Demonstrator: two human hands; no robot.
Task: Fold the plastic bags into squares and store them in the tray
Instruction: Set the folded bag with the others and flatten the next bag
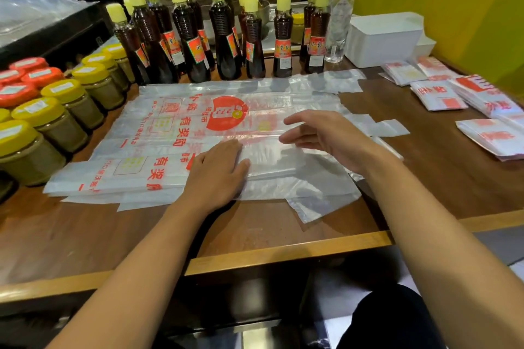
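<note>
A stack of flat translucent plastic bags printed with red characters (175, 133) lies spread across the middle of the brown wooden tabletop (85, 235). The left hand (218, 170) rests palm down on the near part of the stack, fingers together and flat, pressing on the folded edge of the top bag without gripping it. The right hand (326, 136) hovers just above the bags to the right, fingers loosely spread and slightly curled, holding nothing.

At the right of the tabletop lie several small folded squares of the same red-printed plastic (438, 98), some in low piles. Beyond them, at the far right against the yellow wall (467, 8), stands the white rectangular plastic tray (385, 39).

Behind the bags stands a row of dark-liquid bottles with pale yellow caps (224, 34), with a clear water bottle (338, 22) beside them. At the left are jars with yellow lids (56, 119) and red lids (28, 76).
</note>
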